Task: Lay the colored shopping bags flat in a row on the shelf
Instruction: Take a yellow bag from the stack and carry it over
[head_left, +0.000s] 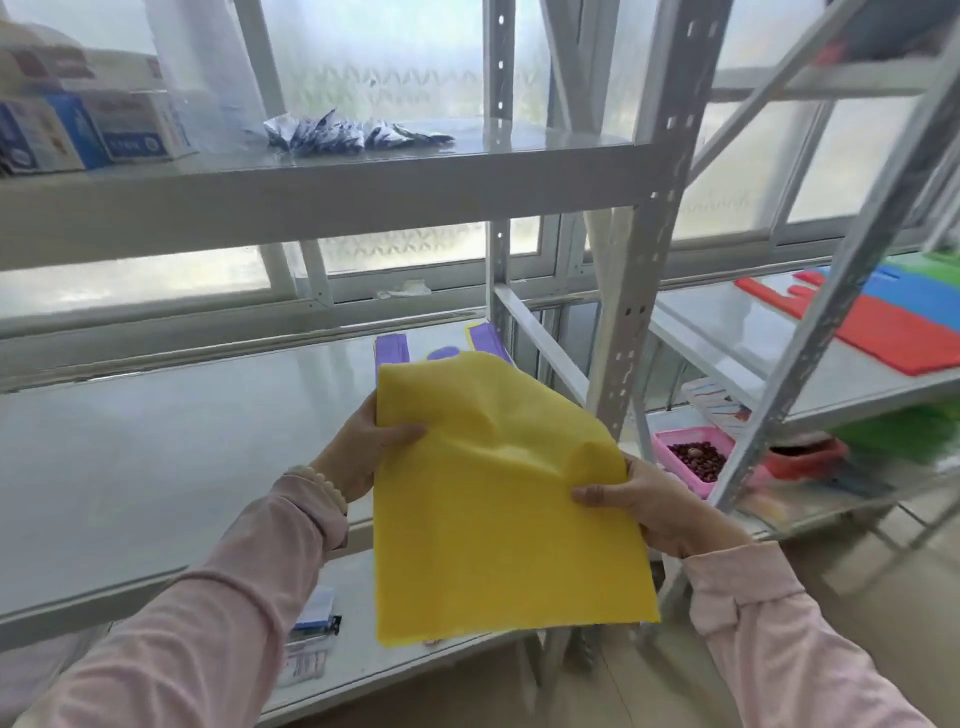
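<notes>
I hold a yellow shopping bag (498, 519) in front of me, above the front edge of the middle shelf (156, 467). My left hand (371, 447) pinches its left edge near the top. My right hand (649, 506) grips its right edge. The bag's top bulges and folds over. Behind it a purple bag (392, 348) lies flat on the shelf, mostly hidden by the yellow one. On the neighbouring rack to the right, a red bag (883, 335), a blue bag (919, 286) and a green bag (940, 260) lie flat side by side.
A grey upright post (649, 260) stands just right of the yellow bag. The upper shelf carries boxes (93, 130) and small packets (353, 135). A pink basket of dark round items (691, 457) sits low on the right. Booklets (311, 623) lie on the lower shelf.
</notes>
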